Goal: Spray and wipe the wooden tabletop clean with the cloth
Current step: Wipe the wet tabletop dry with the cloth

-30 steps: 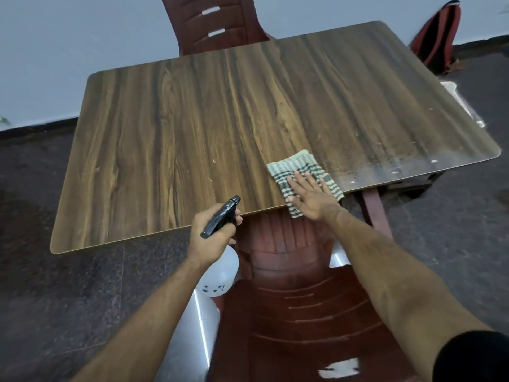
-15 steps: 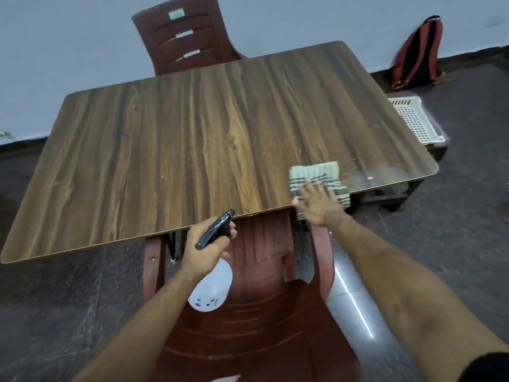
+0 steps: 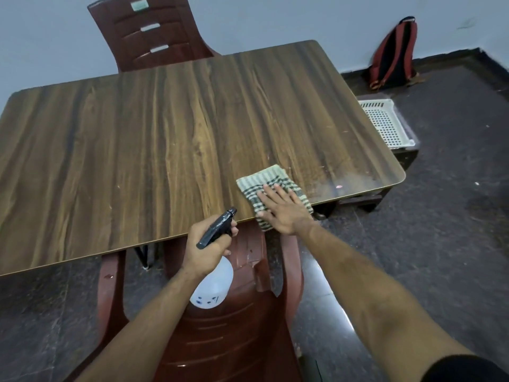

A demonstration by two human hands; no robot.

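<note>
The wooden tabletop fills the middle of the head view. A green-and-cream striped cloth lies at its near edge, right of centre, one corner hanging over the edge. My right hand presses flat on the cloth with straight, spread fingers. My left hand grips a spray bottle just in front of the table's near edge; its black trigger head points up and right, its white body hangs below my fist. A wet, speckled patch shows on the wood to the right of the cloth.
A dark red plastic chair stands under me, tucked against the table. A second one sits at the far side. A white perforated basket and a red-black backpack stand to the right on the dark floor.
The view has pulled back and tilted, showing more table and floor. My right hand stays flat on the cloth near the same edge spot. The left hand keeps holding the bottle.
</note>
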